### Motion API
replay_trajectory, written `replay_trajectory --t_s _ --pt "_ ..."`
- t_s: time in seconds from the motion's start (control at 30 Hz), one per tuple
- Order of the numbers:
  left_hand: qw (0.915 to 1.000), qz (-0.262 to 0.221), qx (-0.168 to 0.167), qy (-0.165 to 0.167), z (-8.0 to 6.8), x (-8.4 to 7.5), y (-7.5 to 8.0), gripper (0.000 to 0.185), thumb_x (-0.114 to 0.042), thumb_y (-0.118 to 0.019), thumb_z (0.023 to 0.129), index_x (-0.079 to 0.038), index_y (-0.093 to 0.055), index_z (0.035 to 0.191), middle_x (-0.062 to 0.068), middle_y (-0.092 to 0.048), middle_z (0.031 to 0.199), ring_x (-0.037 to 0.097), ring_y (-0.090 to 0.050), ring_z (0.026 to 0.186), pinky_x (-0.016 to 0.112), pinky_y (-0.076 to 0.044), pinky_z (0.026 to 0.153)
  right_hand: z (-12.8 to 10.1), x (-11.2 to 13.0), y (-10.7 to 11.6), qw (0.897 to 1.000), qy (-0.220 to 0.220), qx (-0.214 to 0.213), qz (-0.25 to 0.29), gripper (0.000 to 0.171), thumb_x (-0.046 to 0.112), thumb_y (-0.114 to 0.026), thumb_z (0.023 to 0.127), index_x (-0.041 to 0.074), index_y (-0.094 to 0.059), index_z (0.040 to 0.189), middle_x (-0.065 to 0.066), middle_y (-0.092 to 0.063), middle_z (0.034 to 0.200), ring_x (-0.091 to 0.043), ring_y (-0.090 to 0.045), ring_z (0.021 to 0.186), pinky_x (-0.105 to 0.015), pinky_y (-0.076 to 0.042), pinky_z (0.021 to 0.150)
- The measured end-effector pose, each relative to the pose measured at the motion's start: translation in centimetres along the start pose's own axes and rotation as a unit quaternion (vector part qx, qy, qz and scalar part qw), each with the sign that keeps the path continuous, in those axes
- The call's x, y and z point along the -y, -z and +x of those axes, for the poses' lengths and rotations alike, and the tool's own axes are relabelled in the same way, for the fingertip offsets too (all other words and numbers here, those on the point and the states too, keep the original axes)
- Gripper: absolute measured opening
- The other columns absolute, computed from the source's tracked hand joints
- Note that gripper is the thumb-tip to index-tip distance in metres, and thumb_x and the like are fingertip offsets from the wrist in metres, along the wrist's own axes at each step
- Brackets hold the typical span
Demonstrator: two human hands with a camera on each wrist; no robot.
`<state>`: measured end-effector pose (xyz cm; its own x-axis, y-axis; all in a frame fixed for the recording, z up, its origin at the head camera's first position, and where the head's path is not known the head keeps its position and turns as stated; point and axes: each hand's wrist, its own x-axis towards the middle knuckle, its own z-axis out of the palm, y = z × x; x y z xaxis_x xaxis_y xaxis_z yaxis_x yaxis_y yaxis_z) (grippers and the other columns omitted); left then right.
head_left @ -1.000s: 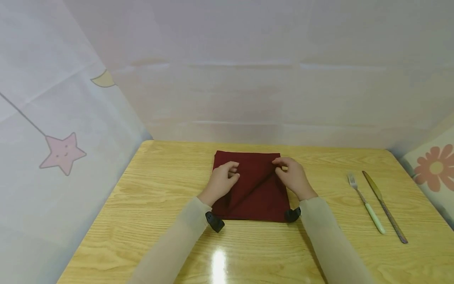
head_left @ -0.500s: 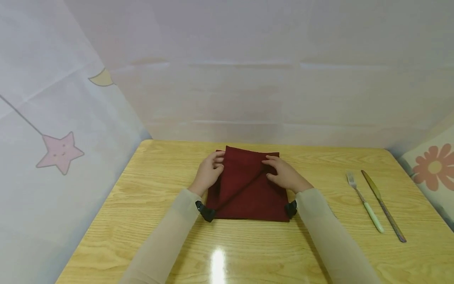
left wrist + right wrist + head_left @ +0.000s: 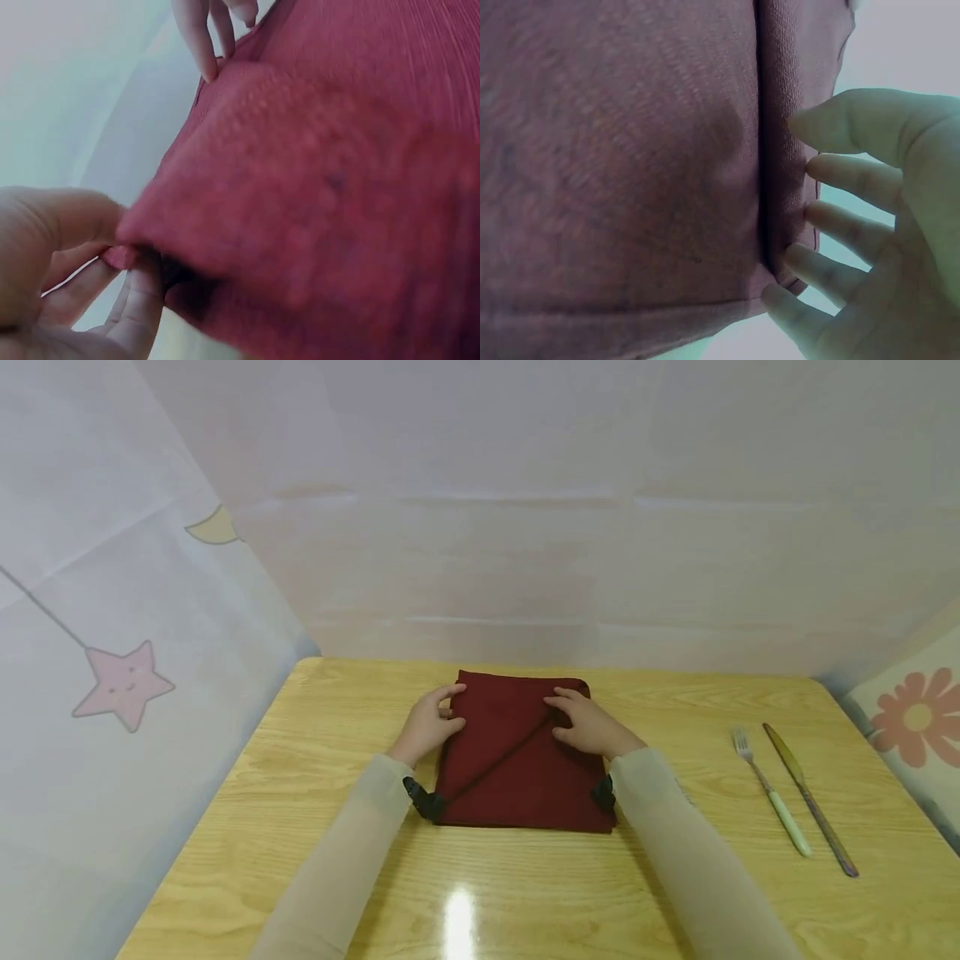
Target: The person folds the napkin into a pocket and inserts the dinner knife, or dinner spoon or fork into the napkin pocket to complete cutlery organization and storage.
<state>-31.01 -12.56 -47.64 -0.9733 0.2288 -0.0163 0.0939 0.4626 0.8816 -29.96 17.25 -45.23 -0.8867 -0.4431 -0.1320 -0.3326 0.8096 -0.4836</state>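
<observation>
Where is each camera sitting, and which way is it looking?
Head view: sits on the person's head, looks forward and down at the wooden table, the dark red napkin, fork and knife; shows both sleeves, left hand and right hand.
Left wrist view: sits at the left wrist, looks close along the napkin; shows that hand pinching the napkin's edge, and the other hand's fingertips beyond.
Right wrist view: sits at the right wrist, looks close at the fold; shows that hand's fingers on the cloth.
Shared: all three show the napkin.
</observation>
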Motion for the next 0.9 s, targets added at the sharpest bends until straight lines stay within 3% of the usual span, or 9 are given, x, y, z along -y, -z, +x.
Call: replay_trajectory --t_s 0.17,0.37,0.47,0.57,0.7,0.8,0.9 --pt "0.9994 0.0 0.036 0.0 0.1 0.4 0.3 0.074 0.007 -0.063 0.092 -0.015 -0.038 0.157 0.021 -0.05 0.145 0.035 -0.061 0.121 0.04 -0.055 0.083 0.3 0.5 -0.2 1.0 -0.007 0.009 -0.009 0.06 0.011 -0.059 0.1 -0.002 -0.036 0.155 -0.025 -0.021 0.163 -0.045 -0.025 0.148 -0.058 -0.031 0.116" --pt "0.999 0.026 0.035 0.007 0.1 0.5 0.3 0.075 0.007 -0.064 0.091 -0.01 -0.035 0.158 0.023 -0.056 0.134 0.033 -0.064 0.112 0.038 -0.056 0.08 0.6 1.0 -0.4 0.999 -0.024 0.022 -0.006 0.062 0.011 -0.057 0.101 0.0 -0.034 0.157 -0.025 -0.018 0.165 -0.047 -0.022 0.148 -0.059 -0.031 0.115" --pt "0.9982 0.055 0.021 0.008 0.1 0.6 0.5 0.073 0.005 -0.064 0.092 -0.007 -0.035 0.157 0.024 -0.049 0.143 0.035 -0.059 0.119 0.043 -0.055 0.087 0.8 1.1 -0.3 0.999 -0.025 0.021 0.001 0.062 0.012 -0.057 0.101 0.001 -0.033 0.157 -0.024 -0.017 0.165 -0.047 -0.021 0.149 -0.059 -0.03 0.116" --pt "0.9947 0.103 0.006 -0.009 -0.2 -0.2 0.6 0.068 0.0 -0.065 0.094 -0.003 -0.037 0.155 0.025 -0.039 0.153 0.04 -0.048 0.133 0.05 -0.047 0.103 1.1 1.0 -0.2 0.999 -0.028 0.017 0.005 0.062 0.012 -0.057 0.101 0.001 -0.033 0.157 -0.024 -0.017 0.165 -0.045 -0.021 0.15 -0.058 -0.029 0.116" --pt "0.9796 0.188 0.034 -0.064 -1.0 -2.7 -0.2 0.058 -0.005 -0.061 0.098 0.0 -0.042 0.152 0.023 -0.032 0.159 0.041 -0.033 0.146 0.054 -0.033 0.116 1.3 0.7 -0.1 0.999 -0.037 0.019 0.003 0.063 0.012 -0.057 0.101 0.0 -0.032 0.157 -0.024 -0.017 0.165 -0.043 -0.023 0.15 -0.057 -0.03 0.117" --pt "0.9591 0.24 0.113 -0.099 -1.9 -4.7 -1.6 0.053 -0.008 -0.056 0.102 -0.002 -0.042 0.153 0.019 -0.029 0.163 0.037 -0.028 0.149 0.051 -0.029 0.119 1.6 0.6 -0.1 0.999 -0.042 0.023 -0.004 0.062 0.013 -0.057 0.102 0.0 -0.032 0.157 -0.024 -0.018 0.165 -0.043 -0.024 0.149 -0.057 -0.03 0.117" --pt "0.9344 0.272 0.202 -0.111 -2.4 -5.5 -3.4 0.053 -0.011 -0.052 0.106 -0.006 -0.038 0.156 0.014 -0.025 0.165 0.032 -0.023 0.152 0.047 -0.025 0.121 1.7 0.6 -0.2 0.998 -0.046 0.028 -0.014 0.062 0.014 -0.057 0.102 0.0 -0.032 0.157 -0.024 -0.018 0.165 -0.043 -0.025 0.149 -0.058 -0.029 0.117"
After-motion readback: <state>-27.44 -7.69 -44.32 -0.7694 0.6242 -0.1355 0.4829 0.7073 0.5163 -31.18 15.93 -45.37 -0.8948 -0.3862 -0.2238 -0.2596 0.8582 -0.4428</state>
